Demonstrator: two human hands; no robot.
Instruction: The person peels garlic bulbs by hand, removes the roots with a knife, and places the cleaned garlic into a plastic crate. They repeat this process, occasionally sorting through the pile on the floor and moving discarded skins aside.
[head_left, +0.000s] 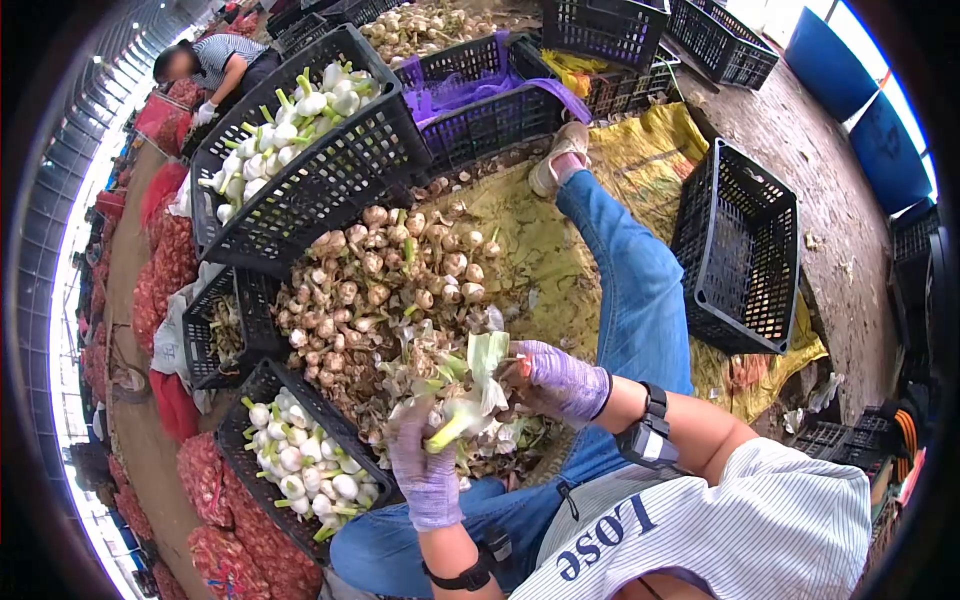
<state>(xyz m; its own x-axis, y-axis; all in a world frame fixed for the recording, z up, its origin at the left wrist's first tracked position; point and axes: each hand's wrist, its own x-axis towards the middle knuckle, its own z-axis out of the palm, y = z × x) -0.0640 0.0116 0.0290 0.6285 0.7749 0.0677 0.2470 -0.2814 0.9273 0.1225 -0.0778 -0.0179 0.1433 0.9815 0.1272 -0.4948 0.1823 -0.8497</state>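
My left hand (425, 468), in a pale purple knit glove, is closed around a garlic bulb, slightly blurred. The garlic's thick green-white stem (455, 428) sticks out past the fingers. Just up and to the right, my right hand (565, 380), gloved alike, is closed at the edge of a pale strip of garlic husk (487, 365); its fingertips are partly hidden. Beneath both hands lies a heap of loose husks (510, 440). Beyond it spreads a pile of unpeeled garlic bulbs (375, 265) with brownish skins.
Black crates of peeled white garlic stand at the left (375, 475) and upper left (320, 190). Another black crate (735, 250) sits to the right on a yellow sheet (640, 150). Red net sacks (225, 560) line the left. A person (225, 65) bends at the upper left.
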